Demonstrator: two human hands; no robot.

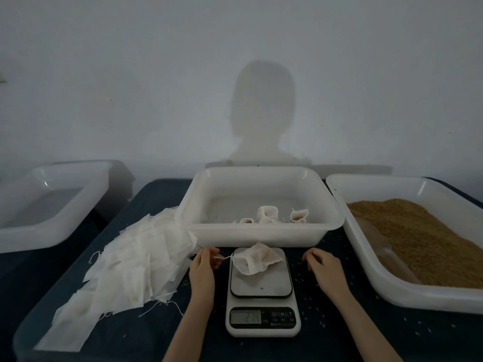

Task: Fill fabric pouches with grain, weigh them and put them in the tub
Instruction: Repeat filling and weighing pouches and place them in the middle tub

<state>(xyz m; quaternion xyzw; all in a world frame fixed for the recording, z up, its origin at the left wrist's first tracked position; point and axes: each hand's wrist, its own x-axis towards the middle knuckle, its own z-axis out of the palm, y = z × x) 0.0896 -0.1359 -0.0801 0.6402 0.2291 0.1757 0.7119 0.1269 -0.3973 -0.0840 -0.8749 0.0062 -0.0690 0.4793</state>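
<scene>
Left hand (202, 267) sits palm-in beside the white digital kitchen scale (262, 293), fingertips pinching the thin white drawstring (222, 258) of the filled white fabric pouch (257, 259) lying on the scale's platform; right hand (322, 266) rests knuckles-up on the dark blue tabletop (366, 333) just right of the scale, fingers loosely curled, holding nothing, near the white plastic tub of brown grain (418, 241); three filled pouches (271, 214) lie in the middle white plastic tub (261, 233)

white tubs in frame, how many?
3: an empty-looking tub far left, the middle tub behind the scale holding filled pouches, and the grain tub right.
</scene>
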